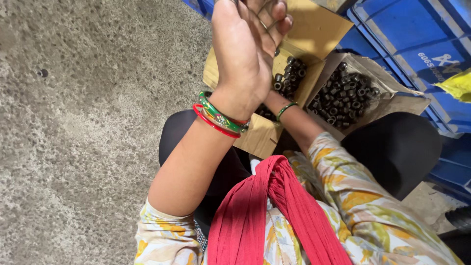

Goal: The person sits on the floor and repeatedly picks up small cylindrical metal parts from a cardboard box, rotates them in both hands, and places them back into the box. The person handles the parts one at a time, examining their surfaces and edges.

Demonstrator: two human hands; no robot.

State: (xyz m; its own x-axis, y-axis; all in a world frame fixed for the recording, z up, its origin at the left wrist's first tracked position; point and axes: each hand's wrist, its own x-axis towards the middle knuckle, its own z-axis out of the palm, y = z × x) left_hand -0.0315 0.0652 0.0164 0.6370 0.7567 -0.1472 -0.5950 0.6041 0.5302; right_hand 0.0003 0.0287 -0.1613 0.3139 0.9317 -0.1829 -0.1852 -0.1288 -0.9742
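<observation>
A bare concrete floor [73,147] fills the left. The left hand [243,54] is raised, back toward us, bangles [218,118] at the wrist; the right hand [274,12] presses behind it, and I cannot tell what either grips. Below sit two cardboard boxes [260,137] of small black metal rings [343,95], with blue crates [417,44] at right.

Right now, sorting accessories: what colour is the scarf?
Red scarf, seen clearest in the head view.

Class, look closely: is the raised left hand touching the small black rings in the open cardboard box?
Apart. The head view shows the left hand lifted above the cardboard box, palm turned up, clear of the black rings.
</observation>
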